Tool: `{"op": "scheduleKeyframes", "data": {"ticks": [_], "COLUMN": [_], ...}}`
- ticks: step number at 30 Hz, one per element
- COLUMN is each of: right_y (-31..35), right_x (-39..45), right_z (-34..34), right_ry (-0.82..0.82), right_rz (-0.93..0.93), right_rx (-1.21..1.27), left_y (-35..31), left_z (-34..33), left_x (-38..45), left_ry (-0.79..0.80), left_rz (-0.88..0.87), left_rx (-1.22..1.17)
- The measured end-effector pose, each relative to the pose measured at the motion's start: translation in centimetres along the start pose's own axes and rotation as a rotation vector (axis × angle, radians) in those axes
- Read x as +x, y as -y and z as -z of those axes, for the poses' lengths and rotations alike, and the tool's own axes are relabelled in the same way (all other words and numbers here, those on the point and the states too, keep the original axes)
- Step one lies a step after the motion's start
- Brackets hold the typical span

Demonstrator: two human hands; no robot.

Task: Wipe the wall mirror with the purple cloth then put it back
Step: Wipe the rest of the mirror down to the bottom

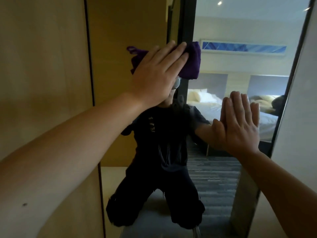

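Observation:
The tall wall mirror (223,169) fills the middle and right of the view, with a dark frame down its right side. My left hand (157,74) lies flat on the folded purple cloth (193,60) and presses it against the upper part of the glass. The cloth sticks out past my fingers on the right and a frayed corner shows to the left of my hand. My right hand (240,124) rests flat and open on the glass lower right, fingers together and pointing up, holding nothing. Its reflection meets it at the surface.
A wooden wardrobe panel (46,66) stands at the left, right beside the mirror. A pale wall edge (298,117) borders the mirror on the right. The glass reflects a person in dark clothes, beds with white linen and a striped carpet.

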State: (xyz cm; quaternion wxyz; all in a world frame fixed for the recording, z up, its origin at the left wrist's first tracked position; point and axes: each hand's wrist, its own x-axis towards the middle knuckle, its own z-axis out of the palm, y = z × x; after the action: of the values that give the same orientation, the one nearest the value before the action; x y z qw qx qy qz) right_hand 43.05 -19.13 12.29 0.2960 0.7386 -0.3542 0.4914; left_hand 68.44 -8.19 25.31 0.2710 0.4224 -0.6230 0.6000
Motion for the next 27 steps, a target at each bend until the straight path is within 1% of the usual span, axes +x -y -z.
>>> {"op": "scheduleKeyframes", "data": {"ticks": [2, 6, 11, 17, 20, 23, 25, 27], "right_y": [-0.1, -0.3, -0.3, -0.3, -0.6, -2.3, -4.0, -5.3], "right_x": [0.0, 0.0, 0.0, -0.1, 0.1, -0.6, -1.2, -1.7], "right_z": [-0.1, -0.2, -0.4, -0.1, 1.3, 3.2, 3.4, 2.7], "right_ry": [-0.02, -0.036, -0.073, -0.034, 0.015, 0.012, 0.03, 0.087], "right_rz": [0.011, 0.028, 0.038, 0.024, 0.03, -0.065, -0.117, -0.123], "right_rx": [0.006, 0.03, 0.043, 0.06, 0.094, 0.098, 0.027, -0.055], "left_y": [-1.4, -4.4, -8.7, -12.4, -12.7, -12.6, -12.3, -11.6], "left_z": [0.0, -0.3, -1.1, -2.3, -2.4, -2.2, -1.7, -1.1], "left_x": [-1.8, -7.6, -15.4, -22.8, -23.5, -23.3, -22.9, -21.8], "left_ry": [0.022, 0.075, 0.092, 0.137, 0.137, 0.15, 0.195, 0.22], "left_rz": [0.019, -0.054, -0.056, -0.107, -0.092, -0.089, -0.11, -0.146], "left_rx": [-0.005, -0.003, -0.061, -0.025, -0.023, -0.069, -0.112, -0.155]}}
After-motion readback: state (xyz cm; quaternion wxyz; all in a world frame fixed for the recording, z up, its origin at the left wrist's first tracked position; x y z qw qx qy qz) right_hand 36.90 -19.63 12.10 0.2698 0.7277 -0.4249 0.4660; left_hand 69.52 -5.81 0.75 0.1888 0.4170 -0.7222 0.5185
